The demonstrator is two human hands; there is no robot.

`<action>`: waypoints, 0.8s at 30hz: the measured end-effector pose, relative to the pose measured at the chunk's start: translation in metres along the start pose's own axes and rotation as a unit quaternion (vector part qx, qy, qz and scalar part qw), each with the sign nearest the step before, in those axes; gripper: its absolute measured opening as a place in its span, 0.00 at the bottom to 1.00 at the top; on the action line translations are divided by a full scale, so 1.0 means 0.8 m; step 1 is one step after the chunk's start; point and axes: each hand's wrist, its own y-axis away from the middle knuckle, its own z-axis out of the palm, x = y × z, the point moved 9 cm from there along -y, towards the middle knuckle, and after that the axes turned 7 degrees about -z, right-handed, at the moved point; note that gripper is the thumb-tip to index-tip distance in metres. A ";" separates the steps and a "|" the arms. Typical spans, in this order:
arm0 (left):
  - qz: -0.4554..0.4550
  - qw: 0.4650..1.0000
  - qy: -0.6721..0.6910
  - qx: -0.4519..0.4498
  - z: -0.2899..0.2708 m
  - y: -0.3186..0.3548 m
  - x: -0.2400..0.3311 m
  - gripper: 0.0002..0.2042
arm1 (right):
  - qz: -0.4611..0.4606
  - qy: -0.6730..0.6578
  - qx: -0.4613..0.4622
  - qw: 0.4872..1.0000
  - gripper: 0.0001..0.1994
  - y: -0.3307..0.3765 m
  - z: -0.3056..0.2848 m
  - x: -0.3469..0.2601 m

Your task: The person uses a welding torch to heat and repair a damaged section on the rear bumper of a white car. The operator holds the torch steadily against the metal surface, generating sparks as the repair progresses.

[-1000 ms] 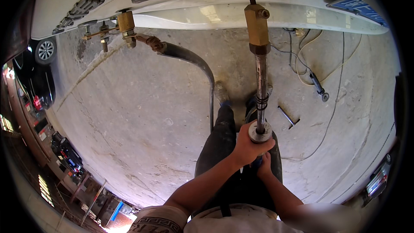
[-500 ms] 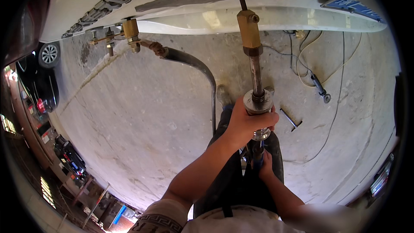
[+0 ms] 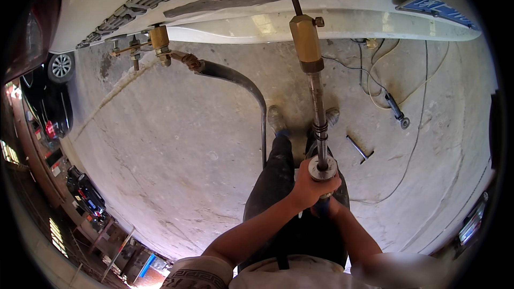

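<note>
Head view, slide-hammer puller [image 3: 317, 101]: left hand [image 3: 310, 187] clenched on sliding weight [image 3: 323, 168], now lower on the shaft than half a second ago; right hand [image 3: 327, 208] grips the handle beneath. Brass tip against white car panel [image 3: 342, 21], above concrete floor [image 3: 160, 144].

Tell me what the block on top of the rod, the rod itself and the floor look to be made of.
Block: probably brass, going by its dull yellow-gold sheen and faceted shape.
Rod: likely steel; grey, worn, with brownish patches that may be rust or grime. Both hands grip its lower end, the left hand just under a round metal collar.
Floor: concrete by the look; pale grey, matte, stained and cracked.
</note>
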 end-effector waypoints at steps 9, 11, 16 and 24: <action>0.002 0.999 -0.036 0.005 -0.016 -0.004 -0.003 0.08 | -0.250 0.073 0.217 0.941 0.20 0.018 0.001 -0.037; 0.000 0.999 -0.049 0.000 -0.013 -0.006 -0.004 0.08 | -0.251 0.044 0.209 0.944 0.22 0.020 0.000 -0.033; 0.006 0.999 -0.048 -0.002 -0.006 -0.008 0.005 0.09 | -0.257 0.001 0.178 0.950 0.25 0.016 -0.008 -0.025; 0.000 0.999 -0.042 0.011 -0.016 -0.006 0.001 0.08 | -0.244 0.011 0.171 0.954 0.25 0.011 -0.008 -0.024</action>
